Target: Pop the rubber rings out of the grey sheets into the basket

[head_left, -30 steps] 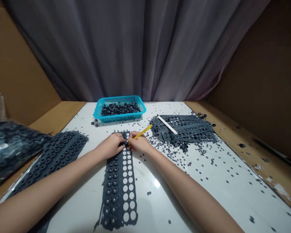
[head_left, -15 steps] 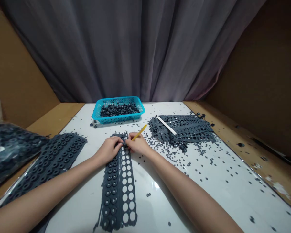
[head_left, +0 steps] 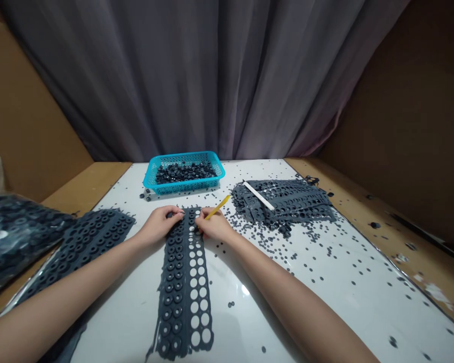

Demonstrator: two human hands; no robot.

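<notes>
A dark grey rubber sheet lies lengthwise in front of me. Ring-shaped parts fill its left columns, while its right columns are mostly round holes showing white. My right hand grips a slim yellow pen-like tool over the far part of the holed columns; the tool's working tip is hidden by the fingers. At the sheet's far left edge is my left hand, thumb and forefinger pinched together. Whatever small thing may be between them is too small to make out.
Behind the sheet stands a blue basket of small black parts. Holed strips are piled at right under a white stick, amid scattered black discs. Another ringed sheet and a clear bag of rings lie left.
My left hand has drawn back leftward from the right hand, uncovering the sheet's far part between them. The right hand stays nearly in place with the yellow tool.
</notes>
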